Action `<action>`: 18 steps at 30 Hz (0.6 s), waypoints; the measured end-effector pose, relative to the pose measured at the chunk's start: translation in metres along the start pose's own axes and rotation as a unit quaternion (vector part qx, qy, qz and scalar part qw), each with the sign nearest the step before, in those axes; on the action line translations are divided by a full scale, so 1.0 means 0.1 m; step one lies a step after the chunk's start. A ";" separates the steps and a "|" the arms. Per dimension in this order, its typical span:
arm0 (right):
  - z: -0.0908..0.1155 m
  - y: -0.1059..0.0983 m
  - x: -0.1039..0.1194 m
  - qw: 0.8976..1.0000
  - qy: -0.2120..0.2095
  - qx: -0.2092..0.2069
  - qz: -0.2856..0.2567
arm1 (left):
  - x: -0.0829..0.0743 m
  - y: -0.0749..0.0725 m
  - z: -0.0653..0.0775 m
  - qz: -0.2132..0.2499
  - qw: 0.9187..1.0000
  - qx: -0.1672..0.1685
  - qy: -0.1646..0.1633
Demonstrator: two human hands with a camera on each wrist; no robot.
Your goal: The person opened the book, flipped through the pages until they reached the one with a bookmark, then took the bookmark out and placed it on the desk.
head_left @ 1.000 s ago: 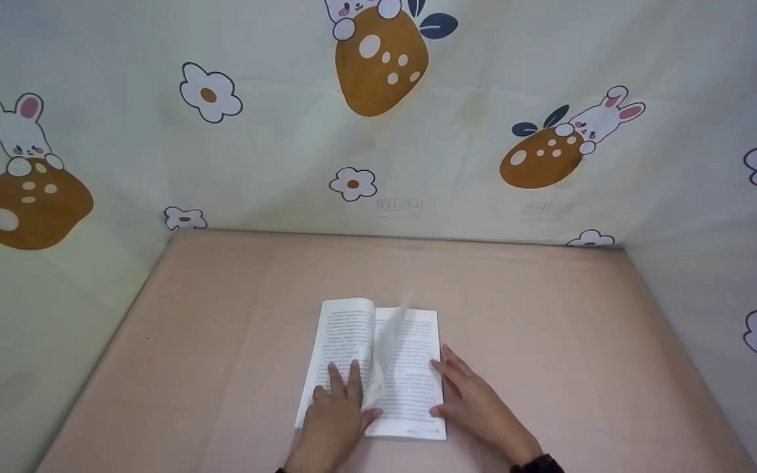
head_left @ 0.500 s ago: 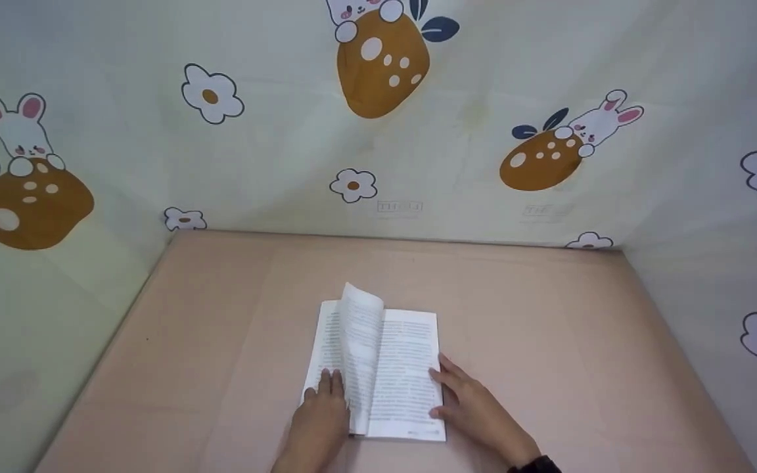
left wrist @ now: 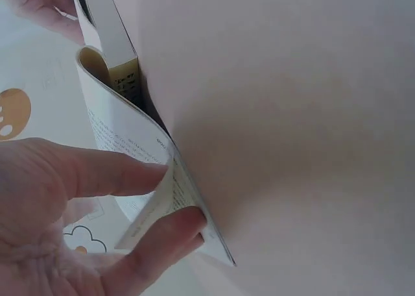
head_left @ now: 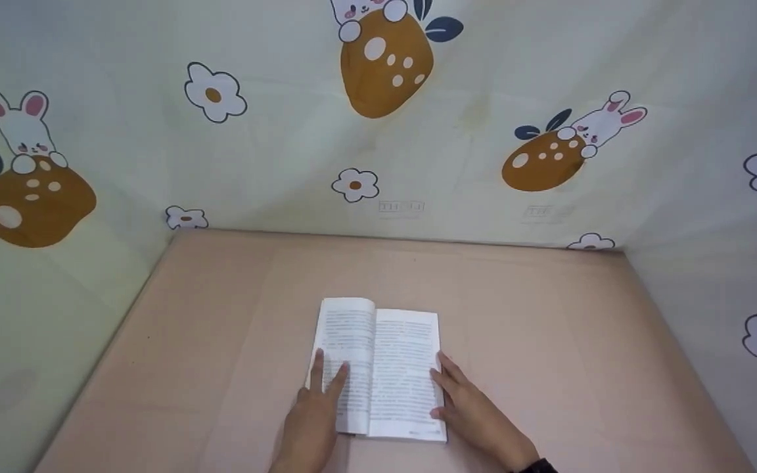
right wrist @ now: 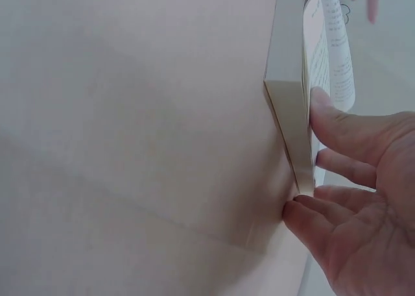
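An open paperback book [head_left: 405,368] lies on the pink-covered table, with printed text on both pages. My left hand [head_left: 311,420] rests at the left page, two fingers extended over it; in the left wrist view the left hand's thumb [left wrist: 139,174] touches the page and a page corner bends up between thumb and fingers. At the right edge, my right hand [head_left: 480,414] holds the book. In the right wrist view the right hand's thumb [right wrist: 337,124] lies on the page while other fingers sit at the thick page block's [right wrist: 290,114] outer edge, partly beneath it.
The pale pink tabletop [head_left: 516,315] extends around the book on every side. Behind and beside it hangs a light curtain [head_left: 273,151] printed with rabbits, brown fruit shapes and flowers.
A raised page has swung from right to left and now lies flat on the left side. My left hand has shifted left and spread its fingers; the right hand has barely moved.
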State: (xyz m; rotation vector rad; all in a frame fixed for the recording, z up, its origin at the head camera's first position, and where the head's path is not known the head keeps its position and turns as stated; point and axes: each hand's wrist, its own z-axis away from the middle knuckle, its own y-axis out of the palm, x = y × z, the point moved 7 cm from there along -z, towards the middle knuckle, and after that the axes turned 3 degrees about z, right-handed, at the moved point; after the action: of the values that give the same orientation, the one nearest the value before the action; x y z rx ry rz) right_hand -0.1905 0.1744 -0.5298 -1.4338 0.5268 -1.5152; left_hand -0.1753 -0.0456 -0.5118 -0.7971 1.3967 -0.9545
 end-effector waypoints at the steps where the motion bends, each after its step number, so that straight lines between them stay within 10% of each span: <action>1: 0.00 0.00 0.01 1.000 -0.008 0.000 0.000 | 0.00 0.01 0.01 -0.011 1.000 0.005 0.002; 18: 0.09 0.02 0.01 0.986 -0.105 0.079 -0.102 | -0.15 0.04 0.02 -0.136 0.989 -0.022 0.061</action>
State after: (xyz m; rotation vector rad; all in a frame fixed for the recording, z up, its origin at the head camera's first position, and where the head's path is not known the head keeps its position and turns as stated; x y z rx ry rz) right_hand -0.1812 0.1759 -0.5287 -1.5365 0.1307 -1.5043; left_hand -0.1721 -0.0306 -0.5084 -0.9952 1.4417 -1.2018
